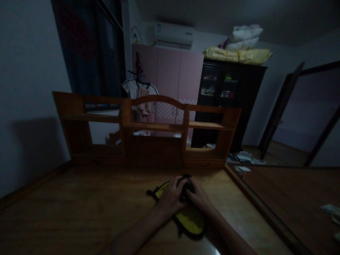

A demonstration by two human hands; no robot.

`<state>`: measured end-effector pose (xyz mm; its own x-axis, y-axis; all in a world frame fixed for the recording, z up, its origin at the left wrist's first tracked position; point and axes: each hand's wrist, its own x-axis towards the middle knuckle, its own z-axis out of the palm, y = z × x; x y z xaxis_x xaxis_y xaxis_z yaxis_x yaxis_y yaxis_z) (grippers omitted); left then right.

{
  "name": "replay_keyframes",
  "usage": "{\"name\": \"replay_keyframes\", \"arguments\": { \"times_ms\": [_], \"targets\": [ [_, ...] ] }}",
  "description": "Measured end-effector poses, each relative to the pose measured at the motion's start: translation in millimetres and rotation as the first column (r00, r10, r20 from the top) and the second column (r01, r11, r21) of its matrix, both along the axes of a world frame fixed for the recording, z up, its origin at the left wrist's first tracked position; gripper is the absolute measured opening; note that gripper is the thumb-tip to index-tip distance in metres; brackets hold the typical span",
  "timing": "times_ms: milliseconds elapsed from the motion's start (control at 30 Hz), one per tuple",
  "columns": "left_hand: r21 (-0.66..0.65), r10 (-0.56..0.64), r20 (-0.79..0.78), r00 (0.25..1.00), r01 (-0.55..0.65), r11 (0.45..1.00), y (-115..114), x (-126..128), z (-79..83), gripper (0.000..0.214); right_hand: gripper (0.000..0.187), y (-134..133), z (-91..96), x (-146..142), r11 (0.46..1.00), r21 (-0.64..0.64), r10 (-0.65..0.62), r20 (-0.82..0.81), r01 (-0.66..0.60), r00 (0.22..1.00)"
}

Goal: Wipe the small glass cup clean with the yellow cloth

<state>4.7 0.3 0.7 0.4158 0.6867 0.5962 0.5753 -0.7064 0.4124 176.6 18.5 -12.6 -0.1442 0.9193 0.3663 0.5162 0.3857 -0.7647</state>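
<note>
A yellow, black-edged fabric piece (190,219) lies flat on the wooden desk (79,209), just in front of me. A small dark object (186,187) rests on its far end; the light is too dim to name it. My left hand (170,198) and my right hand (199,196) meet over that object, fingers curled and pressed onto it from either side. Both forearms reach in from the bottom edge.
A wooden shelf unit (148,134) stands along the desk's back edge. Behind it are a pink wardrobe (172,78), hanging clothes (142,97) and a dark cabinet (228,92) with bundles on top. An open door (281,109) is at right; papers litter the floor (244,157).
</note>
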Motion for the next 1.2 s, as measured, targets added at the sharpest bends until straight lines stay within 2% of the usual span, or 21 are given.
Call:
{"name": "replay_keyframes", "arguments": {
  "times_ms": [300, 533, 900, 1200],
  "targets": [
    [0.000, -0.001, -0.003, 1.000, 0.001, 1.000, 2, 0, -1.7, 0.078, 0.048, 5, -7.8, 2, 0.999, 0.042, 0.015, -0.013, -0.014, 1.000],
    [0.000, -0.009, 0.005, 1.000, 0.009, 1.000, 0, 0, 0.3, 0.075, 0.044, 5, -1.7, 1, 0.999, 0.034, -0.033, -0.015, 0.033, 0.999],
    [-0.010, -0.012, -0.005, 1.000, 0.012, 1.000, 0, 0, -0.4, 0.075, 0.043, -1, 7.1, -1, 0.999, 0.012, -0.032, 0.015, 0.032, 0.999],
    [-0.024, -0.021, 0.000, 1.000, 0.021, 0.999, 1, 0, 1.0, 0.076, 0.046, 4, -1.7, 1, 0.999, 0.036, -0.023, -0.012, 0.023, 1.000]
  ]
}}
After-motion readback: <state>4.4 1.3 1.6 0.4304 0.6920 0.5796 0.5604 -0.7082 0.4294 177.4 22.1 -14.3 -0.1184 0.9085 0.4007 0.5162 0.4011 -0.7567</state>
